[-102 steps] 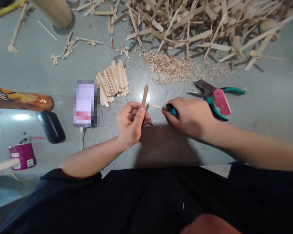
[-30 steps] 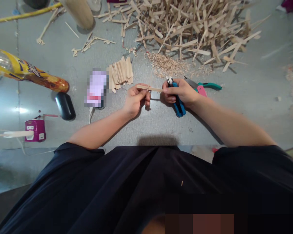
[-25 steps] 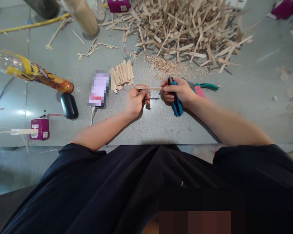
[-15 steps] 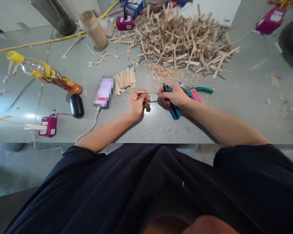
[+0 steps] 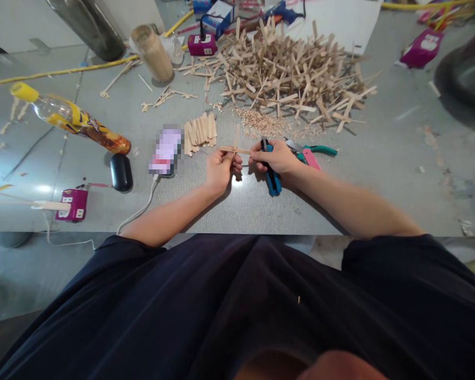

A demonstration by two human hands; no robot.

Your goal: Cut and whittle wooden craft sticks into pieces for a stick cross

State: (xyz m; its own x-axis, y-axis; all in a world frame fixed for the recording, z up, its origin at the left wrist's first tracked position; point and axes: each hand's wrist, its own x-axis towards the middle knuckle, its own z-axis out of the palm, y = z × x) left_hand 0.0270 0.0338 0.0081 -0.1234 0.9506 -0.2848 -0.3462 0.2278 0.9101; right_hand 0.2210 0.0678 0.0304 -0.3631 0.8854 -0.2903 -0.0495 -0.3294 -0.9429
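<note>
My left hand [image 5: 219, 170] pinches a pair of crossed wooden craft sticks [image 5: 243, 151] near the point where they meet. One stick lies sideways between my hands, and the other points away from me. My right hand [image 5: 279, 158] is closed round a blue and black utility knife [image 5: 273, 182], and its fingertips touch the right end of the sideways stick. Whether the blade is out cannot be made out. Left of my hands lies a row of loose craft sticks [image 5: 200, 131]. Wood shavings [image 5: 263, 122] are scattered just beyond them.
A large heap of crossed sticks [image 5: 293, 74] covers the far middle. Green-handled pliers [image 5: 324, 150] and a pink-handled tool [image 5: 311, 158] lie by my right wrist. To the left are a phone [image 5: 167, 150] on a cable, a black case [image 5: 121, 172] and a lying bottle [image 5: 91, 126].
My right hand has come slightly nearer to the left, and the knife stands straighter in it. The view has shifted a little. Both hands keep their hold.
</note>
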